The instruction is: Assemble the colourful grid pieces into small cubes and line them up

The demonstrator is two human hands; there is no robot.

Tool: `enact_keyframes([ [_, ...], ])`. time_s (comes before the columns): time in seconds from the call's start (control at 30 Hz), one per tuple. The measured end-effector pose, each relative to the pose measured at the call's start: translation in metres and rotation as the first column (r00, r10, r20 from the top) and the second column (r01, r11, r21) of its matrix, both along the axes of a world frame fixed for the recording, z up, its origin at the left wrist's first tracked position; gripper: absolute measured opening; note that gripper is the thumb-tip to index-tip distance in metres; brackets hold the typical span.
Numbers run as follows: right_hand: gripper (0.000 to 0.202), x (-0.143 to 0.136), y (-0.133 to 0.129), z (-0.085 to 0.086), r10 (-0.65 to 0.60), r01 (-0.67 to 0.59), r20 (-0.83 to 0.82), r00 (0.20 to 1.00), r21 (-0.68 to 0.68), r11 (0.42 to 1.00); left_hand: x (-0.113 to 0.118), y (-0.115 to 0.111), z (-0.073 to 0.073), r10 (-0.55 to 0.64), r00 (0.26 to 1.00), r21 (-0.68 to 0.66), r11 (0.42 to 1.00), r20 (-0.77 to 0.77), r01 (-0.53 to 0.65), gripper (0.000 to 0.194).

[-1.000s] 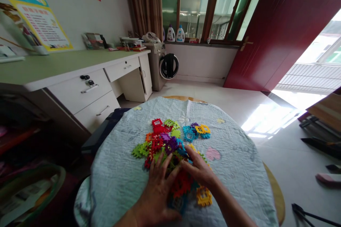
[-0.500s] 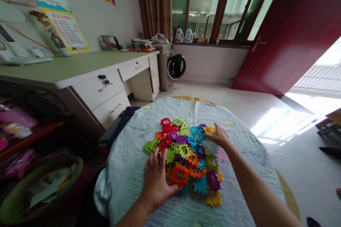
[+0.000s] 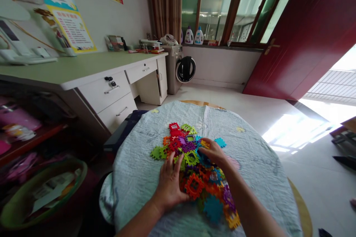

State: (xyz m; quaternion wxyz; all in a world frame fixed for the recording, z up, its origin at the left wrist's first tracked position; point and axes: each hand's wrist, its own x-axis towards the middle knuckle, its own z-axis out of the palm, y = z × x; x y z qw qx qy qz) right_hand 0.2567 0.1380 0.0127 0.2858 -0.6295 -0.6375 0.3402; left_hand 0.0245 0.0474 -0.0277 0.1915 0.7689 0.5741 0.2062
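Observation:
A loose pile of colourful plastic interlocking building pieces [image 3: 191, 158], square with toothed edges, lies on the cloth-covered round table. My left hand [image 3: 171, 179] rests against the pile's near left side, fingers spread, thumb beside an orange piece [image 3: 194, 186]. Cupped over the pile's right side, my right hand [image 3: 215, 152] has its fingers apart around a yellow piece [image 3: 205, 144] and touches blue pieces under it. One light blue piece [image 3: 220, 142] lies apart, just beyond the right hand. A larger blue piece [image 3: 213, 208] sits at the near edge, blurred. My right forearm hides part of the pile.
A pale blue cloth [image 3: 139, 177] covers the table. To the left stand a desk [image 3: 91, 68] with drawers and a basket [image 3: 80, 189] on the floor side. A washing machine [image 3: 174, 70] with its door ajar is at the back, a red door [image 3: 286, 44] at the right.
My right hand has moved left and inward, pushing pieces against the pile; a light blue piece now lies separate at the right. My left hand has shifted slightly right. Near-edge pieces have slid nearer.

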Motion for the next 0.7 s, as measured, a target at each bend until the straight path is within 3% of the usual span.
enact_keyframes([
  [0.13,0.053,-0.009,-0.011,-0.001,-0.038,0.035,-0.246,0.969,-0.016,0.999,0.005,0.002,0.004,0.021,0.994,0.092,0.995,0.107,-0.031,0.117],
  [0.27,0.054,-0.028,-0.019,0.004,0.037,-0.06,-0.515,0.856,-0.028,0.998,0.013,0.01,0.01,-0.002,0.972,0.132,0.991,0.236,-0.03,0.11],
  [0.5,0.052,-0.044,-0.026,0.03,0.156,-0.105,-0.489,0.858,0.131,0.986,0.023,0.034,0.03,0.053,0.907,0.208,0.966,0.417,-0.152,0.09],
  [0.6,0.047,-0.038,-0.029,0.041,0.242,-0.176,-0.415,0.877,0.19,0.966,0.017,0.042,0.039,0.025,0.881,0.215,0.966,0.472,-0.142,0.075],
  [0.7,0.038,-0.026,-0.034,0.051,0.279,-0.217,-0.301,0.912,0.223,0.95,0.003,0.05,0.045,0.056,0.853,0.13,0.981,0.519,-0.144,0.055],
])
